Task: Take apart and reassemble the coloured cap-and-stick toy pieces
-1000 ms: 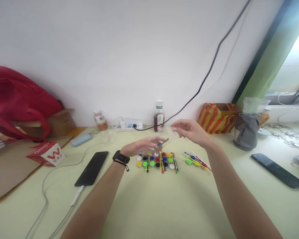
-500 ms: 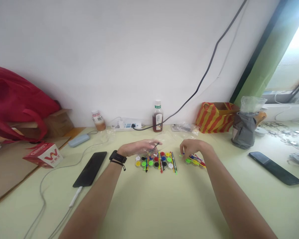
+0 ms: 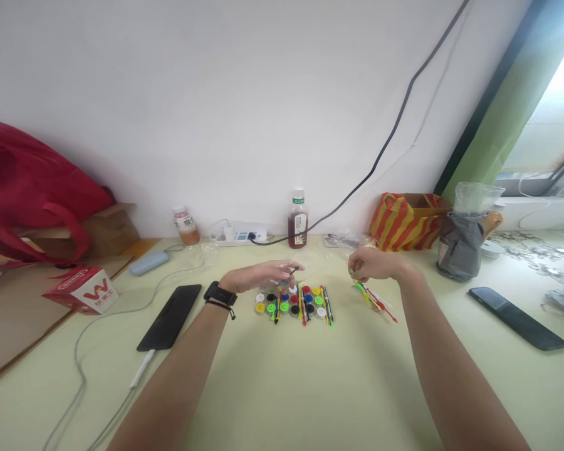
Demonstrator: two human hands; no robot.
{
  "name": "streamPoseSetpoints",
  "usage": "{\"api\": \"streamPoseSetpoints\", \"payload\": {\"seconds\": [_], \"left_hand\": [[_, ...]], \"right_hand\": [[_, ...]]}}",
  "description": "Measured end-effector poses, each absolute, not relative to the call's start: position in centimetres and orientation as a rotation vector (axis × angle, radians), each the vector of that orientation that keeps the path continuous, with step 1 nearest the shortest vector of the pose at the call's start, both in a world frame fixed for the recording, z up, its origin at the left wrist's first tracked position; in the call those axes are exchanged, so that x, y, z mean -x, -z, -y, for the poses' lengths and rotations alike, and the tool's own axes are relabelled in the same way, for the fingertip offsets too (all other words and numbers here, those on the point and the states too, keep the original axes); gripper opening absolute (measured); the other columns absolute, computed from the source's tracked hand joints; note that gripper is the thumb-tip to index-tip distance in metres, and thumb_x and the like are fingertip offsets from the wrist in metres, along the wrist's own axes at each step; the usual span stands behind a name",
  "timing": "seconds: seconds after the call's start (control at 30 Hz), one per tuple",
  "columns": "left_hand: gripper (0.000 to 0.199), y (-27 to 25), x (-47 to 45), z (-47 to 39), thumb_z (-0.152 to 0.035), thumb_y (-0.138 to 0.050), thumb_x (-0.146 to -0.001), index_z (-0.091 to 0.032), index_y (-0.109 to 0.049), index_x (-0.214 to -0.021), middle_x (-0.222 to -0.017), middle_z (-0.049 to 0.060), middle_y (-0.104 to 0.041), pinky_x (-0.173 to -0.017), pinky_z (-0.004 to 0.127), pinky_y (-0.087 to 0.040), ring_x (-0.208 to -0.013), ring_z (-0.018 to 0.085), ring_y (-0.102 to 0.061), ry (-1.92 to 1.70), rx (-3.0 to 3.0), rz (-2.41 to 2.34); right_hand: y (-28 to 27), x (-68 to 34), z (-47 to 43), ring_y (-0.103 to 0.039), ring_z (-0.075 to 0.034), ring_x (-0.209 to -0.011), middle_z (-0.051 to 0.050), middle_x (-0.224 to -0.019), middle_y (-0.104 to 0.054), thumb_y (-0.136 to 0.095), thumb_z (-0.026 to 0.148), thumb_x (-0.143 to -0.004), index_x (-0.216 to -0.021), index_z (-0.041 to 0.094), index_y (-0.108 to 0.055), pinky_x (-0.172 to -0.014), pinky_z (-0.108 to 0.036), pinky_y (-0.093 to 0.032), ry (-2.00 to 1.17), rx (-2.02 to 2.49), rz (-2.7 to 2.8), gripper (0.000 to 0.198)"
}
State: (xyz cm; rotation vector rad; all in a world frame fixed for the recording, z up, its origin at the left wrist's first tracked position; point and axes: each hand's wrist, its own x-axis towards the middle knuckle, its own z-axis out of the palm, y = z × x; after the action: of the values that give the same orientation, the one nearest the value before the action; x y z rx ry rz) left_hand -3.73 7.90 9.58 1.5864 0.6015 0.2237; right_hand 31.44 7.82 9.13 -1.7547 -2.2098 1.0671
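My left hand (image 3: 258, 275), wearing a black watch, hovers palm down over the back left of a cluster of small round discs (image 3: 294, 310) in several colours. A thin dark stick (image 3: 293, 271) pokes out between its fingers, and something clear is at the fingertips. Thin coloured sticks with arrow-like ends (image 3: 328, 307) lie across the discs in groups. To the right, the fingers of my right hand (image 3: 371, 263) pinch the upper green end of a bundle of coloured plastic sticks (image 3: 375, 300). That bundle slants down toward the front right; what lies beneath it is partly hidden.
A brown drink bottle (image 3: 297, 225) stands by the wall, with clear plastic wrapping (image 3: 350, 243) to its right. Phones lie at left (image 3: 170, 317) and right (image 3: 517, 317). A red box (image 3: 81, 291), a striped bag (image 3: 404, 222) and a grey bag (image 3: 459, 247) stand farther out.
My right hand has moved slightly right and away from me, and the stick bundle there now slants more steeply. My left hand stays nearly in place over the discs.
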Motion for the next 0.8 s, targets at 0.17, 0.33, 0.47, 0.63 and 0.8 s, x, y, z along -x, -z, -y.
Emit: {"api": "streamPoseSetpoints", "payload": {"seconds": [0.17, 0.33, 0.47, 0.63, 0.8], "left_hand": [[0.054, -9.7, 3.8, -7.8, -0.042, -0.057, -0.095, -0.024, -0.046, -0.145, -0.109, 0.007, -0.06, -0.081, 0.032, -0.044, -0.095, 0.02, -0.056, -0.25, -1.604, -0.595], [0.056, -9.8, 3.9, -7.8, -0.043, -0.057, -0.096, -0.026, -0.044, -0.148, -0.111, 0.007, -0.06, -0.073, 0.029, -0.042, -0.091, 0.019, -0.055, -0.249, -1.615, -0.589], [0.058, -9.7, 4.0, -7.9, -0.043, -0.057, -0.096, -0.026, -0.044, -0.149, -0.115, 0.008, -0.06, -0.074, 0.029, -0.042, -0.09, 0.018, -0.054, -0.268, -1.61, -0.567], [0.06, -10.0, 4.0, -7.8, -0.044, -0.058, -0.094, -0.025, -0.045, -0.15, -0.117, 0.009, -0.061, -0.086, 0.033, -0.042, -0.094, 0.02, -0.056, -0.311, -1.58, -0.52], [0.062, -10.0, 3.6, -7.7, -0.044, -0.06, -0.093, -0.025, -0.047, -0.15, -0.115, 0.009, -0.06, -0.093, 0.036, -0.041, -0.098, 0.021, -0.056, -0.318, -1.554, -0.458]], "right_hand": [[-10.9, -32.2, -6.8, -0.075, -0.023, -0.084, -0.007, -0.084, -0.079, -0.068, 0.026, -0.077, -0.086, 0.017, -0.072, -0.075, -0.028, -0.056, -1.021, 1.607, 2.133, 0.012], [-11.2, -33.1, -6.6, -0.075, -0.025, -0.082, -0.008, -0.081, -0.078, -0.072, 0.028, -0.075, -0.08, 0.017, -0.073, -0.074, -0.03, -0.057, -0.975, 1.648, 2.054, 0.012], [-12.0, -33.2, -6.1, -0.074, -0.026, -0.082, -0.008, -0.08, -0.078, -0.076, 0.035, -0.076, -0.082, 0.018, -0.073, -0.076, -0.033, -0.058, -0.768, 1.552, 1.822, 0.018], [-13.8, -31.5, -4.9, -0.074, -0.026, -0.089, -0.009, -0.095, -0.077, -0.086, 0.053, -0.069, -0.094, 0.02, -0.074, -0.084, -0.039, -0.061, -0.775, 1.107, 1.456, 0.043], [-14.3, -29.2, -4.5, -0.073, -0.021, -0.086, -0.008, -0.093, -0.077, -0.091, 0.05, -0.064, -0.093, 0.02, -0.076, -0.084, -0.036, -0.061, -0.923, 1.0, 1.417, 0.045]]}}
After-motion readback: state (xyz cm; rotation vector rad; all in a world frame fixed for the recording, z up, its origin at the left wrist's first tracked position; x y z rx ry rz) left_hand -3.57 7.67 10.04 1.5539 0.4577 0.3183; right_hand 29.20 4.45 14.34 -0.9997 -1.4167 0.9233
